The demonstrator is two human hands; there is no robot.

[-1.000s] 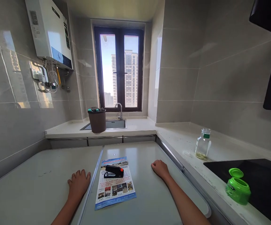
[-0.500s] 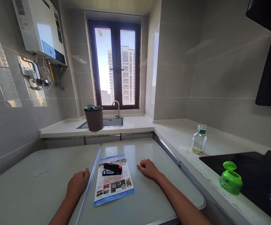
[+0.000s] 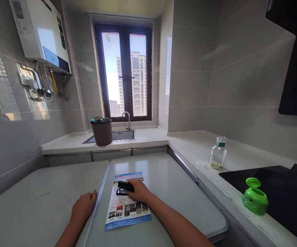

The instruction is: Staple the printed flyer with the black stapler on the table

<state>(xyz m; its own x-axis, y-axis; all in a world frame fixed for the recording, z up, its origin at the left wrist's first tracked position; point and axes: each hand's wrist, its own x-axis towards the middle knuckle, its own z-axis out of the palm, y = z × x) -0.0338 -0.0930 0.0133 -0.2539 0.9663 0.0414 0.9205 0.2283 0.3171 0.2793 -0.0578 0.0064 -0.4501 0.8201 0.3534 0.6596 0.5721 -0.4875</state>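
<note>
A black stapler (image 3: pixel 125 186) lies over the upper part of a printed flyer (image 3: pixel 119 201) with blue borders and small photos. The stapler's gaping end points left. My right hand (image 3: pixel 139 190) is closed around its right end, with the fingers covering that end and part of the flyer. My left hand (image 3: pixel 84 205) rests on the table as a loose fist, thumb side up, beside the metal seam left of the flyer. Nothing shows in it.
The pale table (image 3: pixel 48 212) has a metal seam (image 3: pixel 97 202) running through it. On the right counter stand a glass jar (image 3: pixel 218 154) and an open green tub (image 3: pixel 255 200) by a black cooktop (image 3: pixel 279 181). A brown bin (image 3: pixel 101 133) sits by the sink (image 3: pixel 124 135).
My right hand has moved left from the bare tabletop and taken hold of the stapler. The flyer has shifted slightly right in view. My left hand stays put.
</note>
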